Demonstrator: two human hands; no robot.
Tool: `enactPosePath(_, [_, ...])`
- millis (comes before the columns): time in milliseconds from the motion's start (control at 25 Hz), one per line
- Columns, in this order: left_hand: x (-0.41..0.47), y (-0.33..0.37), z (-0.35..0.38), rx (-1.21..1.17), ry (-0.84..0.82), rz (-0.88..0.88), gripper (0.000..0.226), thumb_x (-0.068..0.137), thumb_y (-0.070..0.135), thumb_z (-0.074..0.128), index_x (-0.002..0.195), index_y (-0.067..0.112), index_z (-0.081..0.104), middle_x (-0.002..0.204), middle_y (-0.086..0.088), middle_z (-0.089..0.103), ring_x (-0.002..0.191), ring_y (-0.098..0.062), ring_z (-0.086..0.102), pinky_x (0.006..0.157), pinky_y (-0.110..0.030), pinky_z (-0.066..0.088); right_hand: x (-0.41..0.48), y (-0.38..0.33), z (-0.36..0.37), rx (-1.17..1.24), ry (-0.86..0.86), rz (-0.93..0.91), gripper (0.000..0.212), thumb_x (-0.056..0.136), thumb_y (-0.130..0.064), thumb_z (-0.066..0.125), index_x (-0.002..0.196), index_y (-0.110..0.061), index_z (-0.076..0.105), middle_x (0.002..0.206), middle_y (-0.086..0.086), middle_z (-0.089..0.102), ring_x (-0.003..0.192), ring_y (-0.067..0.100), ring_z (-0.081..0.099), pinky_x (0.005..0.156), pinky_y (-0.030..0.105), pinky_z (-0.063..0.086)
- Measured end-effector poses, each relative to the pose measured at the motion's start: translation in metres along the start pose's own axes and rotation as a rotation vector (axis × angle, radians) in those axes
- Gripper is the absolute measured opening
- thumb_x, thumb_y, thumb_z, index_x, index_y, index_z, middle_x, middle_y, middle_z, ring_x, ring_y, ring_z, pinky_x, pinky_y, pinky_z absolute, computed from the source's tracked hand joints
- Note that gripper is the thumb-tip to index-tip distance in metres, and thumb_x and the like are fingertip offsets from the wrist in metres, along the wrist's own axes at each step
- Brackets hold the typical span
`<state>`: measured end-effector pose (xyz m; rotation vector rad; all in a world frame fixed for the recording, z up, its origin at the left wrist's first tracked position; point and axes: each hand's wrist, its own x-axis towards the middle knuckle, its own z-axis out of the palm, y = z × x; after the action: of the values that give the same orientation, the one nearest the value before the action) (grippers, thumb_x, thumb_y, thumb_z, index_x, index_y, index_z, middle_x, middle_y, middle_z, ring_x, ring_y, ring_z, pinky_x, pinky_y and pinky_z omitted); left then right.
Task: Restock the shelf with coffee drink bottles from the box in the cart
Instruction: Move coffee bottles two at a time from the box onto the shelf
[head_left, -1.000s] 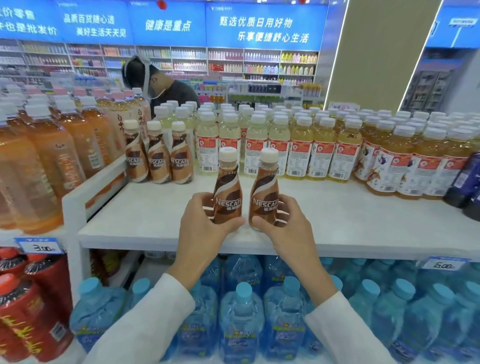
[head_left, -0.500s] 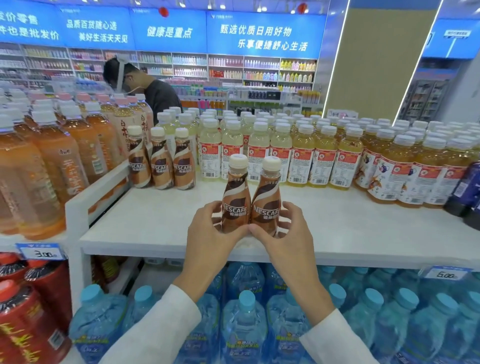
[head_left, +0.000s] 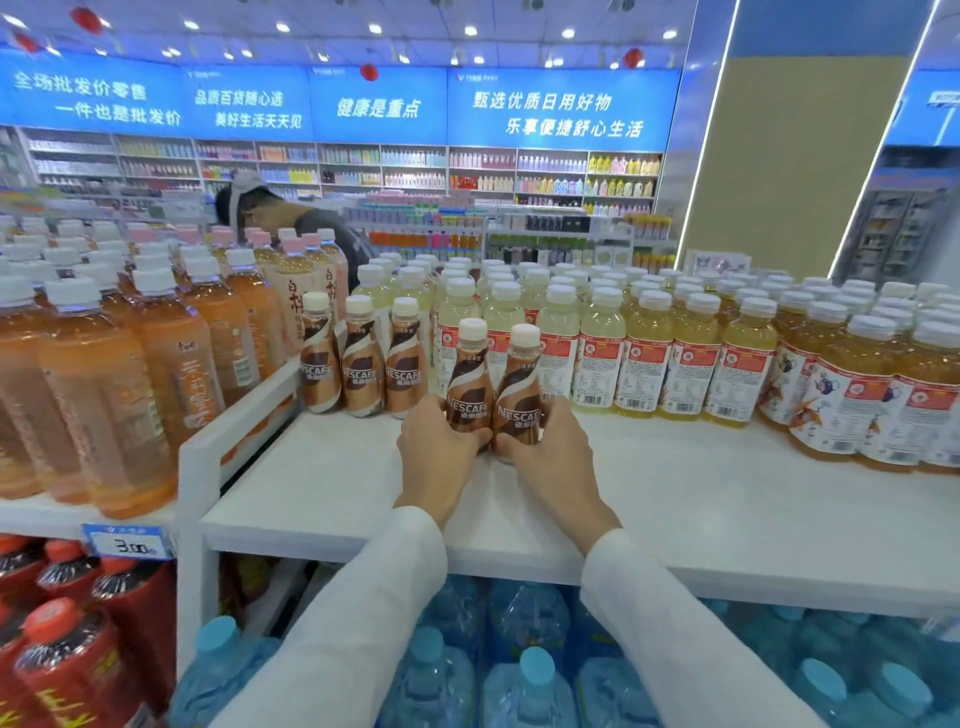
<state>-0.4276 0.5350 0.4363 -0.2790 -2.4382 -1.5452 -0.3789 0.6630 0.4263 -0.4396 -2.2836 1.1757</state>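
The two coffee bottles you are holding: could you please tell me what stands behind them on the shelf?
Rows of pale yellow drink bottles with white caps and red labels stand there. The coffee bottles, left hand and right hand cover the nearest ones' lower parts.

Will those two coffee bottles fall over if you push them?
Possibly: the coffee bottles are tall and slim, so apt to tip. Capped, probably full, so steadier. The left hand and right hand grip them low.

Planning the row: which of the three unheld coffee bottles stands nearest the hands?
The rightmost coffee bottle of the three: it stands closest to the left hand, next to the pale yellow drinks.
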Motion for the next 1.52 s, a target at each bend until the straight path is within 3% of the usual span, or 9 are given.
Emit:
enactPosePath(280, [0.043, -0.019, 0.020, -0.082, 0.128, -0.074, 0.052, 0.072, 0.028, 0.088, 0.112, 0.013, 0.058, 0.109, -0.007, 0.067, 0.105, -0.029, 0.063, 0.084, -0.034, 0.046, 0.047, 0.001, 0.035, 0.095, 0.011, 0.004, 0.057, 0.075, -0.028, 0.083, 0.119, -0.024, 0.048, 0.119, -0.003, 0.062, 0.108, 0.021, 0.061, 0.097, 0.044, 0.051])
enactPosePath(600, [0.059, -0.026, 0.026, -0.039, 0.186, -0.080, 0.049, 0.072, 0.029, 0.089, 0.110, 0.013, 0.061, 0.108, -0.004, 0.066, 0.103, -0.026, 0.061, 0.088, -0.037, 0.049, 0.063, 0.004, 0.051, 0.073, 0.045, -0.003, 0.052, 0.078, -0.029, 0.081, 0.117, -0.020, 0.048, 0.118, 0.001, 0.061, 0.109, 0.023, 0.061, 0.094, 0.044, 0.051])
enactPosePath(960, [0.061, -0.025, 0.028, -0.032, 0.207, -0.075, 0.052, 0.075, 0.028, 0.088, 0.115, 0.010, 0.060, 0.111, -0.005, 0.065, 0.105, -0.025, 0.060, 0.087, -0.034, 0.048, 0.063, 0.007, 0.056, 0.067, 0.073, -0.035, 0.047, 0.082, -0.029, 0.079, 0.117, -0.019, 0.049, 0.117, 0.002, 0.060, 0.107, 0.021, 0.059, 0.088, 0.036, 0.047])
enactPosePath(1160, [0.061, -0.025, 0.028, -0.037, 0.200, -0.086, 0.053, 0.075, 0.029, 0.088, 0.114, 0.010, 0.058, 0.110, -0.007, 0.065, 0.105, -0.027, 0.061, 0.087, -0.037, 0.049, 0.064, 0.009, 0.059, 0.098, 0.084, -0.033, 0.051, 0.078, -0.032, 0.081, 0.118, -0.022, 0.050, 0.117, 0.001, 0.061, 0.107, 0.021, 0.061, 0.094, 0.044, 0.052])
enactPosePath(1520, [0.057, -0.025, 0.026, -0.001, 0.186, -0.067, 0.048, 0.079, 0.029, 0.085, 0.114, 0.011, 0.057, 0.113, -0.006, 0.060, 0.107, -0.028, 0.057, 0.094, -0.042, 0.049, 0.067, 0.011, 0.062, 0.089, 0.108, -0.045, 0.052, 0.079, -0.030, 0.082, 0.120, -0.020, 0.050, 0.119, 0.000, 0.061, 0.111, 0.022, 0.060, 0.095, 0.044, 0.052])
